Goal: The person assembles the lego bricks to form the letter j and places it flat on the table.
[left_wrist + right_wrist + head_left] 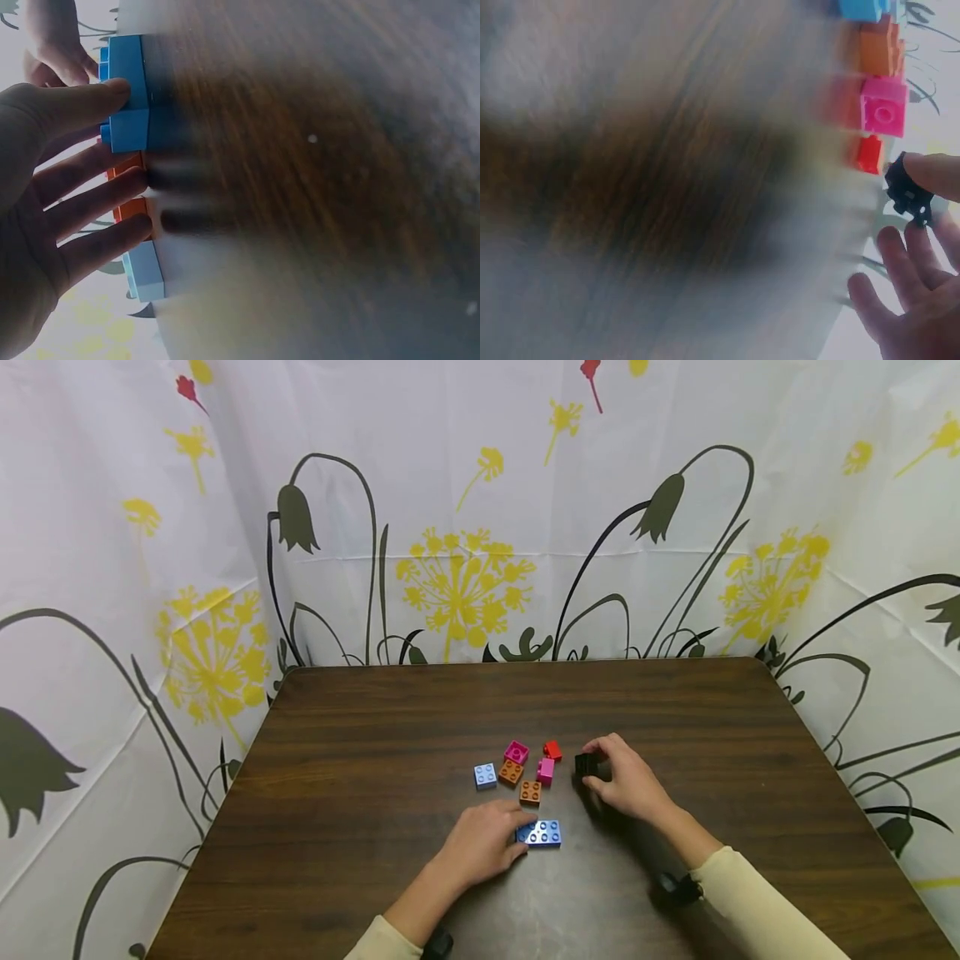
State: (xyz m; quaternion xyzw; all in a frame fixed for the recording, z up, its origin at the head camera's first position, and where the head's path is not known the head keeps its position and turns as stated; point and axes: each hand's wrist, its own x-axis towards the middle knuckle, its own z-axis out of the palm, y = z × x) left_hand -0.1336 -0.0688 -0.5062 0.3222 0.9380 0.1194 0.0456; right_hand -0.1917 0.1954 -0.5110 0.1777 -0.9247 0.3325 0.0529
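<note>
My left hand (pixel 483 841) pinches the left end of a long blue building brick (pixel 547 834) lying studs up on the table. In the left wrist view its thumb is on the near side of the brick and the other fingers are spread. Farther right, my right hand (pixel 630 783) holds a small black brick (pixel 586 766) between thumb and fingertips. The right wrist view shows that black brick tilted and raised off the table. Beyond the blue brick lie two orange bricks, the nearer orange one (pixel 530 792) being closest to my left fingers.
A light blue brick (pixel 485 776), two pink bricks such as the right pink one (pixel 545 771), and a small red brick (pixel 552 751) are grouped mid-table. The dark wooden table (pixel 360 760) ends at a flowered curtain (pixel 465 468).
</note>
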